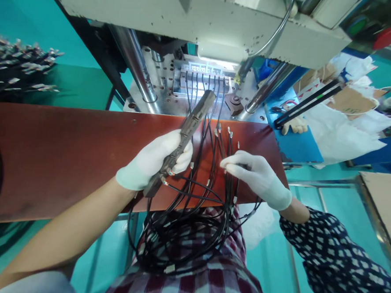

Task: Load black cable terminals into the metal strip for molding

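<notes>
My left hand (163, 155), in a white glove, is wrapped round a long dark metal bar (197, 113) with notches along it, tilted up toward the machine. At the bar's lower end lies a cable with a bare, coppery tip. My right hand (253, 174), gloved too, has thumb and forefinger pinched at a bundle of thin black cables (228, 190) with small metal terminals at their ends. What exactly sits between those fingertips is too small to tell. The cables coil down over my lap. Several cables run up behind the bar into a metal mould (204, 83).
A press frame (157, 11) stands ahead, with a steel post (136, 67) at left and another post (272, 87) at right. The reddish-brown table (56, 155) extends left. More cable ends (21, 67) are heaped far left. A work glove (295, 125) lies on a blue surface at right.
</notes>
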### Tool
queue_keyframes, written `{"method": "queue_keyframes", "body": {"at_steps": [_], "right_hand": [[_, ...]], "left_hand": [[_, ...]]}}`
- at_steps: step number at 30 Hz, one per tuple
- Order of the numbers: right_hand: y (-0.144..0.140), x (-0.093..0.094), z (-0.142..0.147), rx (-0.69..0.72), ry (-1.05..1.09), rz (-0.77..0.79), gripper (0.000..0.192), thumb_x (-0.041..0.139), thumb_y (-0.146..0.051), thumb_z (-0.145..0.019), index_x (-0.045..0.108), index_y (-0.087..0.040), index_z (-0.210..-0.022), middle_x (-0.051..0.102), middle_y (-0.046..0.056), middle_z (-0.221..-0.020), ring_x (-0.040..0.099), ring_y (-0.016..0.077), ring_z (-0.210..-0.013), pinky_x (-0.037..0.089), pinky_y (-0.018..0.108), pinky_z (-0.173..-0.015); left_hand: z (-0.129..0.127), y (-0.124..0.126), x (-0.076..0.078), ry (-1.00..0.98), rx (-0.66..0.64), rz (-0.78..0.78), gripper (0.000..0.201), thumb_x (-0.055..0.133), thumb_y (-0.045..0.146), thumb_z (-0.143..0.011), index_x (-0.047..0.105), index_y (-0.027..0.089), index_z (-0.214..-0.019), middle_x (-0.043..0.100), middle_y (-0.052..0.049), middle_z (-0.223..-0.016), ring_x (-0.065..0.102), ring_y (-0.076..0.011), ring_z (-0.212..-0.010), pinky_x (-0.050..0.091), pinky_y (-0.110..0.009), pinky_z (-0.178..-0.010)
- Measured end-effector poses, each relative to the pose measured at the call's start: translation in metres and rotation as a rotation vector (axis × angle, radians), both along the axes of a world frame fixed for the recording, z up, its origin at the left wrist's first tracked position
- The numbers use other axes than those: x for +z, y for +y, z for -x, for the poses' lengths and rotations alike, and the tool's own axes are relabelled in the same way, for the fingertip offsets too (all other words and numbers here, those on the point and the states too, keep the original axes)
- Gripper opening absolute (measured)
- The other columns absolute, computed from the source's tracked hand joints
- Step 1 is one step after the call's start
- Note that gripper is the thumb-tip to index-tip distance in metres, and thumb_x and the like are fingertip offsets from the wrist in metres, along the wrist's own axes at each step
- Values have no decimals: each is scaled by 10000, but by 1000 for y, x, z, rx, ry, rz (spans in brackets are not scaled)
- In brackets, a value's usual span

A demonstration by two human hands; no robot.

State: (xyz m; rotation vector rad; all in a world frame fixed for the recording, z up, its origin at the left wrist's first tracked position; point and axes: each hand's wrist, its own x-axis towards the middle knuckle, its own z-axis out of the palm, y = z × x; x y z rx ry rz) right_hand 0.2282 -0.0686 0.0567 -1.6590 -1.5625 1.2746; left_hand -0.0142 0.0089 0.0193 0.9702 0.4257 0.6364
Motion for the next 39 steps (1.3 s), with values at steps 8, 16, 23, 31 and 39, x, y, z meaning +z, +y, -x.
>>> {"method": "queue_keyframes", "body": {"at_steps": [8,16,23,31,39], "right_hand": [[28,2,27,41,317,288,396,462,-315,-896,569,-100,-1210,685,112,-1017,582,33,-602,354,115,-460],[43,-13,28,456,221,375,380,536,-416,-896,675,-75,-989,626,45,-840,445,-14,-562,338,120,-510],[37,-7,63,189,78,104,281,571,-348,-854,672,-90,-810,623,19,-769,493,15,-646,385,133,-609],[40,-19,76,209,33,40,313,562,-380,-836,641,-84,-771,623,14,-789,517,45,-728,371,166,-677],[44,-21,77,241,-82,29,203,568,-271,-808,597,-85,-730,578,1,-701,434,18,-632,294,160,-617]], "left_hand": [[-4,-2,-11,82,33,-122,347,420,458,-1003,410,167,-814,412,22,-679,393,-70,-511,314,-216,-454],[-6,0,-10,89,83,-136,354,403,457,-1010,417,167,-808,401,32,-665,376,-68,-510,323,-218,-481],[-5,-3,-7,198,153,-275,379,408,453,-1012,437,155,-779,435,18,-664,395,-82,-565,333,-231,-518],[-3,-6,-6,300,248,-336,364,444,472,-993,412,171,-792,326,24,-739,320,-104,-654,308,-256,-579],[-5,-13,-9,664,368,-658,315,407,420,-1012,370,190,-800,354,32,-731,350,-114,-673,330,-276,-655]]}}
